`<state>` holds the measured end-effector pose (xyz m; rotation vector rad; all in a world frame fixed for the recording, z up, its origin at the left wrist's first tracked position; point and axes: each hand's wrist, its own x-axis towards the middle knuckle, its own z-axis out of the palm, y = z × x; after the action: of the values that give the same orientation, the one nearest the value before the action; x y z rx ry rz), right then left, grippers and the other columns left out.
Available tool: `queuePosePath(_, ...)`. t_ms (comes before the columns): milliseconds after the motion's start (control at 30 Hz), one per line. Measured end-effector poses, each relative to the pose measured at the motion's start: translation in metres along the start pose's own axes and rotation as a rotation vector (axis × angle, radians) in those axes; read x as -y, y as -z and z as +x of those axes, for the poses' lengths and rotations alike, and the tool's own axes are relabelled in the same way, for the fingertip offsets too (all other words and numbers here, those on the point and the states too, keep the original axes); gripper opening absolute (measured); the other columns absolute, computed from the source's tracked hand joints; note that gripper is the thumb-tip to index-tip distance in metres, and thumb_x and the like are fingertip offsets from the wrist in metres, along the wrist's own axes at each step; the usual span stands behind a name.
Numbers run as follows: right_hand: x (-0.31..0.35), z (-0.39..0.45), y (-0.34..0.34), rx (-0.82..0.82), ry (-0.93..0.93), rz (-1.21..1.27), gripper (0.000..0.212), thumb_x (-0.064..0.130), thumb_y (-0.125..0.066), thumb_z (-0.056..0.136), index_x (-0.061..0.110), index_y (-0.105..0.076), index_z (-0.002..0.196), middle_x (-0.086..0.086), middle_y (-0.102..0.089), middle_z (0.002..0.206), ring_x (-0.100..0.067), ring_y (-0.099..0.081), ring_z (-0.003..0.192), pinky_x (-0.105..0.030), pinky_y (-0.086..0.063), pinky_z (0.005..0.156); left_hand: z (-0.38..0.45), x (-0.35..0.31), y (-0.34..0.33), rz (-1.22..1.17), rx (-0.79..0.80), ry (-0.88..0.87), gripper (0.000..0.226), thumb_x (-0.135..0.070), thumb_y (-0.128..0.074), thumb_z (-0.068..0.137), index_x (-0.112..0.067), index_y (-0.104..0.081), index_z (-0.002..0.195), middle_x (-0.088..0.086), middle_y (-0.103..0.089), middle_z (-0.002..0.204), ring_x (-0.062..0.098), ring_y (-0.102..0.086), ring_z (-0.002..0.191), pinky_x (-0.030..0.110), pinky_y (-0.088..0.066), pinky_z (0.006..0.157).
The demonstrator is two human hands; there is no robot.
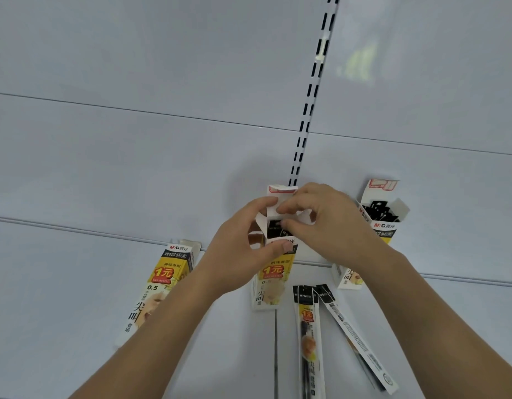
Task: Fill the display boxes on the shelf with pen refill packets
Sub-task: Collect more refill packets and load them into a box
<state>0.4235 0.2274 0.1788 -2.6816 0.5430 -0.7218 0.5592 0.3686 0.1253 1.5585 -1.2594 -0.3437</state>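
We see three display boxes on the white shelf. The middle box stands upright near the back panel; our left hand grips its front and side, thumb on the front flap, while our right hand pinches its top flaps above the black packets inside. The left box lies closed, well apart. The right box stands open, full. Two loose refill packets lie near the front edge, bare shelf on both sides.
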Motion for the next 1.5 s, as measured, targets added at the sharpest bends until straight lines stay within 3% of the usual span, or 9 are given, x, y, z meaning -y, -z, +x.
queuePosePath(233, -0.01, -0.024, 0.003, -0.192, -0.001, 0.065, 0.019, 0.035, -0.066, 0.101, 0.029, -0.075, 0.115, 0.016, -0.062, 0.111, 0.001, -0.061, 0.098, -0.016, -0.05, 0.081, -0.001, 0.017, -0.007, -0.13, 0.065, 0.128, 0.065, -0.032, -0.086, 0.088, -0.05, -0.047, 0.138, -0.015, -0.074, 0.115, 0.011, -0.071, 0.113, 0.045, -0.062, 0.096)
queuePosePath(367, -0.033, -0.061, 0.007, -0.326, -0.059, 0.045, 0.013, 0.028, -0.065, 0.101, 0.025, -0.075, 0.11, 0.015, -0.064, 0.102, -0.006, -0.064, 0.089, -0.014, -0.049, 0.075, 0.001, 0.018, -0.009, -0.134, 0.067, 0.141, 0.067, -0.028, -0.084, 0.09, -0.048, -0.045, 0.141, -0.011, -0.074, 0.118, 0.009, -0.071, 0.112, 0.037, -0.064, 0.091)
queuePosePath(567, -0.083, -0.11, -0.035, 0.234, -0.417, -0.281, 0.039, 0.059, -0.059, 0.096, 0.03, -0.071, 0.119, 0.014, -0.068, 0.099, -0.008, -0.063, 0.091, -0.023, -0.049, 0.079, 0.0, 0.022, -0.015, -0.147, 0.042, 0.143, 0.066, -0.028, -0.082, 0.091, -0.049, -0.045, 0.14, -0.014, -0.075, 0.115, 0.009, -0.071, 0.111, 0.028, -0.062, 0.087)
queuePosePath(667, -0.092, -0.126, -0.056, 0.375, -0.536, -0.347, 0.044, 0.064, -0.063, 0.092, 0.024, -0.069, 0.109, 0.007, -0.066, 0.098, -0.014, -0.062, 0.09, -0.028, -0.049, 0.075, 0.0, 0.022, -0.017, -0.142, 0.039, 0.141, 0.064, -0.029, -0.082, 0.09, -0.052, -0.045, 0.138, -0.019, -0.075, 0.112, 0.006, -0.07, 0.111, 0.027, -0.061, 0.088)
queuePosePath(833, -0.102, -0.126, -0.053, 0.302, -0.637, -0.296, 0.018, 0.037, -0.063, 0.096, 0.022, -0.067, 0.087, 0.005, -0.068, 0.083, -0.016, -0.062, 0.076, -0.025, -0.041, 0.058, 0.0, 0.022, -0.016, -0.139, 0.04, 0.15, 0.063, -0.028, -0.081, 0.091, -0.053, -0.045, 0.136, -0.016, -0.075, 0.115, 0.008, -0.071, 0.112, 0.034, -0.062, 0.092)
queuePosePath(967, -0.105, -0.122, -0.045, 0.24, -0.691, -0.198, 0.035, 0.037, -0.065, 0.095, 0.018, -0.056, 0.067, 0.003, -0.062, 0.067, -0.012, -0.059, 0.065, -0.028, -0.044, 0.058, -0.001, 0.022, -0.016, -0.137, 0.046, 0.157, 0.063, -0.029, -0.08, 0.091, -0.052, -0.044, 0.138, -0.016, -0.074, 0.118, 0.01, -0.071, 0.113, 0.037, -0.061, 0.095)
queuePosePath(1133, -0.096, -0.123, -0.054, 0.283, -0.702, -0.128, 0.028, 0.04, -0.072, 0.092, 0.026, -0.063, 0.07, 0.007, -0.061, 0.066, -0.007, -0.056, 0.063, -0.021, -0.035, 0.054, -0.002, 0.022, -0.017, -0.14, 0.046, 0.15, 0.063, -0.031, -0.081, 0.091, -0.054, -0.045, 0.137, -0.016, -0.074, 0.117, 0.01, -0.071, 0.113, 0.039, -0.062, 0.095)
queuePosePath(1233, -0.091, -0.121, -0.052, 0.189, -0.618, -0.324, 0.01, 0.035, -0.068, 0.092, 0.025, -0.069, 0.093, 0.006, -0.07, 0.088, -0.015, -0.061, 0.077, -0.024, -0.043, 0.063, -0.002, 0.023, -0.017, -0.13, 0.05, 0.148, 0.064, -0.034, -0.081, 0.091, -0.053, -0.044, 0.139, -0.016, -0.073, 0.119, 0.009, -0.07, 0.113, 0.036, -0.062, 0.093)
queuePosePath(1500, -0.085, -0.126, -0.066, 0.169, -0.547, -0.419, 0.045, 0.05, -0.045, 0.107, 0.022, -0.069, 0.081, -0.004, -0.076, 0.093, -0.022, -0.07, 0.081, -0.029, -0.05, 0.066, -0.001, 0.023, -0.017, -0.106, 0.05, 0.131, 0.065, -0.037, -0.08, 0.091, -0.051, -0.043, 0.142, -0.017, -0.071, 0.123, 0.007, -0.068, 0.115, 0.03, -0.061, 0.092)
